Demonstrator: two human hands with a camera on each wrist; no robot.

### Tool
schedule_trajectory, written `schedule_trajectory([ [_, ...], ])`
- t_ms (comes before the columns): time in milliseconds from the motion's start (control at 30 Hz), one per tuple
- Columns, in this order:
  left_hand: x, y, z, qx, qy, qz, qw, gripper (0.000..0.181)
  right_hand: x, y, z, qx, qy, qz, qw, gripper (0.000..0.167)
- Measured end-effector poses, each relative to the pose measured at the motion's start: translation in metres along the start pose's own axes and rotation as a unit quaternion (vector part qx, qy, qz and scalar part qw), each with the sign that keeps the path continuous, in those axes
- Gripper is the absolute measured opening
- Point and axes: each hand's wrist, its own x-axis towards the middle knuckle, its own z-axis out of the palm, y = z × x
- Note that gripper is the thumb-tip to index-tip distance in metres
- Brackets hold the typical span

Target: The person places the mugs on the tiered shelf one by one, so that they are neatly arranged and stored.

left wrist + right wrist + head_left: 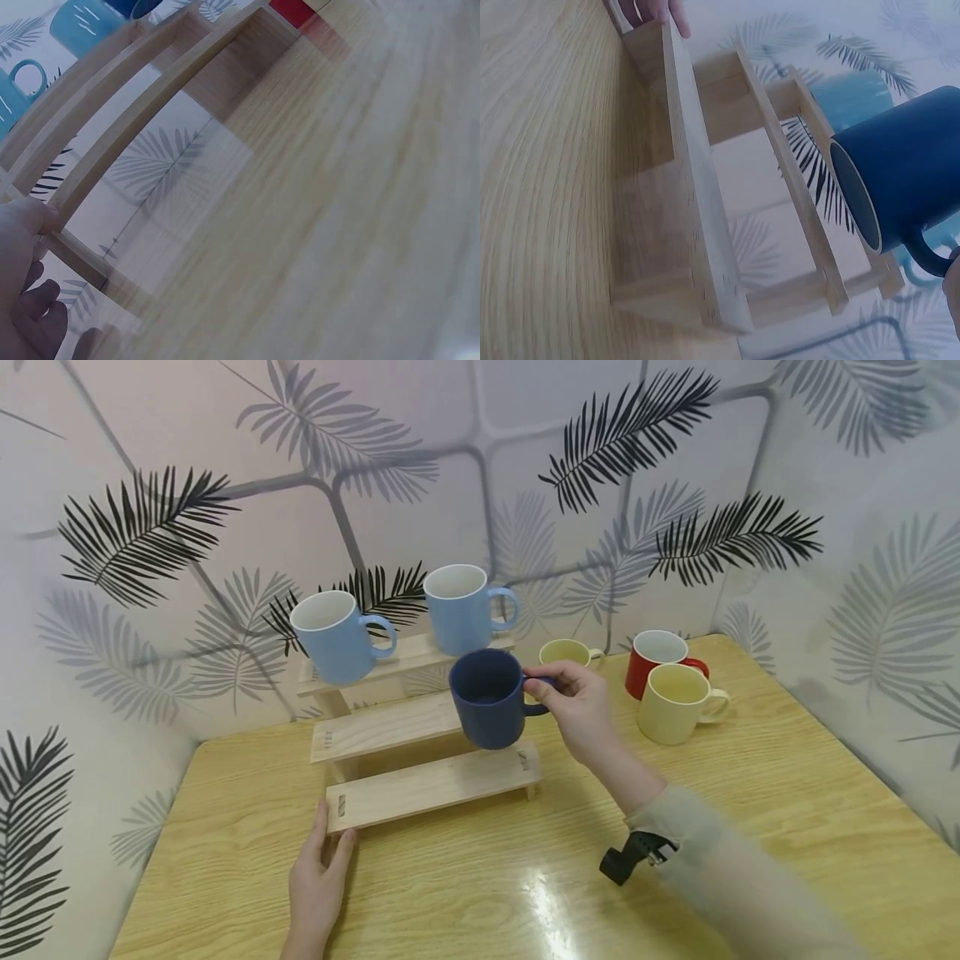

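Note:
My right hand [583,714] pinches the handle of a dark blue mug [489,714]. The mug is raised, upright, in front of the right part of a three-step wooden rack [435,787]; the right wrist view shows the mug [904,165] apart from the boards. At the rack's lowest step, my left hand [318,881] grips the left end, with the thumb on the board's front corner in the left wrist view. Two light blue mugs stand on the top step, one at the left [337,647] and another at the right [456,614].
Right of the rack, a yellow mug [566,652] is partly hidden behind my right hand. Farther right stand a red mug [645,668] with a white inside and a second yellow mug [670,708]. Behind the wooden table [450,893] rises a leaf-patterned wall [420,527].

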Motion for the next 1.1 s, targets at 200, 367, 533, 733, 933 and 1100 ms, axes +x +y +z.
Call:
schedule_trajectory([
  [200, 0.0, -0.001, 0.0, 0.002, -0.002, -0.008, 1.0, 0.072, 0.006, 0.007, 0.032, 0.043, -0.015, -0.01, 0.9989, 0.019],
  [367, 0.0, -0.002, 0.0, 0.003, -0.003, -0.009, 1.0, 0.071, 0.008, 0.014, 0.06, 0.063, -0.029, -0.014, 0.9975, 0.018],
  [533, 0.0, -0.001, 0.0, -0.002, -0.003, -0.01, 0.9999, 0.071, 0.011, 0.021, 0.085, 0.06, -0.038, -0.007, 0.9974, 0.018],
  [733, 0.0, -0.001, 0.0, 0.001, 0.004, -0.013, 0.9999, 0.071, 0.014, 0.032, 0.114, 0.043, -0.029, -0.01, 0.9986, 0.016],
  [933, 0.001, -0.001, 0.0, 0.001, 0.008, -0.012, 0.9999, 0.071, 0.015, 0.043, 0.137, 0.073, -0.023, 0.016, 0.9969, 0.017],
  [1100, 0.0, -0.001, -0.001, 0.003, 0.006, -0.01, 0.9999, 0.07, 0.016, 0.05, 0.148, 0.077, -0.027, 0.023, 0.9964, 0.017],
])
